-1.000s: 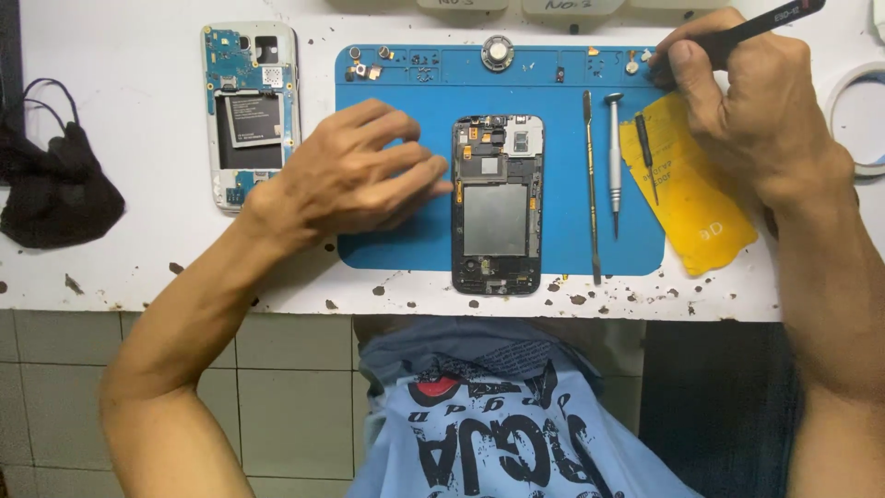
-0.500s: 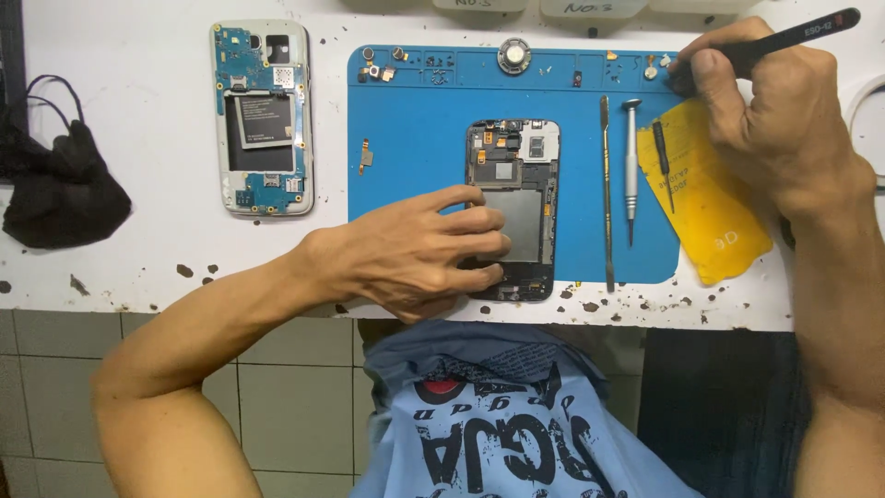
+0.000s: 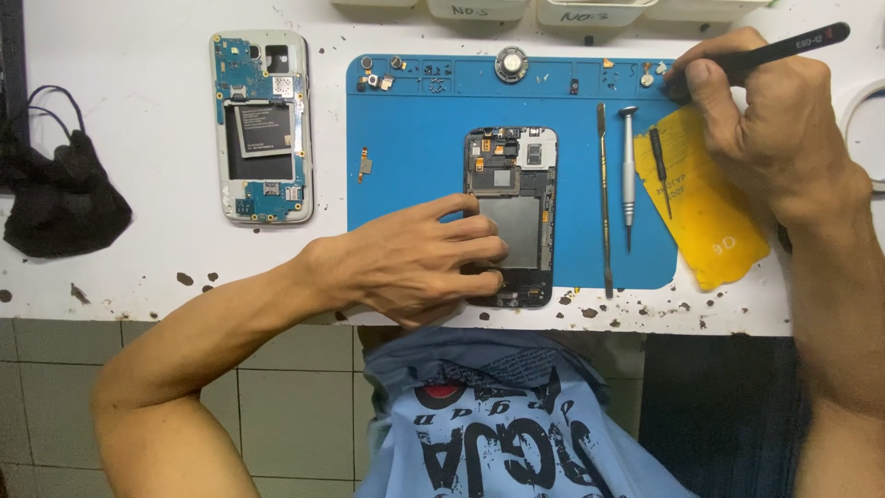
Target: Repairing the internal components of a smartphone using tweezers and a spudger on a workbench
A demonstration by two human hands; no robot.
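Your left hand [image 3: 419, 263] lies flat, covering the opened phone's [image 3: 510, 214] lower left on the blue mat [image 3: 415, 157]. Right hand [image 3: 765, 129] pinches black tweezers [image 3: 784, 48], tips hidden, at the mat's far right corner. White speckled worktop [image 3: 138, 267].

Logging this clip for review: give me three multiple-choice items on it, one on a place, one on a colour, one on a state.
1. Where does the second opened phone lie?
A. on the blue mat
B. on the white bench left of the mat
C. on the yellow sheet

2. What colour is the work mat?
A. blue
B. green
C. red

3. What does the right hand hold?
A. nothing
B. a phone
C. black tweezers

Answers: 1 B, it lies on the white bench, clear of the mat's left edge. 2 A, the mat under the opened phone is blue. 3 C, the fingers are closed around the black tweezers, while the left hand rests on the phone on the mat.
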